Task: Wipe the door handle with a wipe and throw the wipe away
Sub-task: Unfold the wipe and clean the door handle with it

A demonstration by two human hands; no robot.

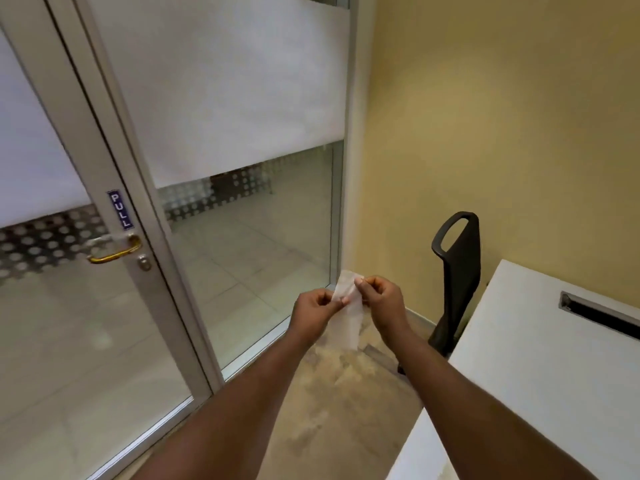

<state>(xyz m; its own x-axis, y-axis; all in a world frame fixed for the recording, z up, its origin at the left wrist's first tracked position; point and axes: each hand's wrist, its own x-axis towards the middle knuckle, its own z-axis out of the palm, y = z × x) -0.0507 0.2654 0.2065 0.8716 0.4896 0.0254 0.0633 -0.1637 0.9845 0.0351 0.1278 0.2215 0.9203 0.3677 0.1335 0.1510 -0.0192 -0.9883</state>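
Far left: door handle [116, 250], brass-coloured lever on the aluminium frame of the glass door [62, 323], just under the blue PULL sticker [120, 209] and above the lock cylinder [144, 262]. Untouched, well apart from both hands. Door looks shut.

Centre: left hand [313, 306] pinched closed on the left edge of the wipe [348, 308], thumb and forefinger on top, other fingers curled in. Forearm reaching forward from bottom centre, wrist roughly straight.

Wipe between the two hands, thin, white, semi-translucent. Upper corner sticking up above the fingers, rest hanging down as a loose strip. Held at chest-front height over the floor, near the glass side panel [249, 237]. Two opposed pinches on one sheet read as pulling it open or unfolding it, probably to get a flat face before wiping. Judgement only.

Right of that: right hand [381, 299] likewise closed in a pinch on the wipe's upper right edge, slightly higher than the left, knuckles bent, forearm coming in from bottom right.

Further right: black chair [457, 282] against the yellow wall [519, 133], then white desk [540, 375] with a cable slot. No bin in view.

Task stage, as judged: prep only, wiping not yet begun.
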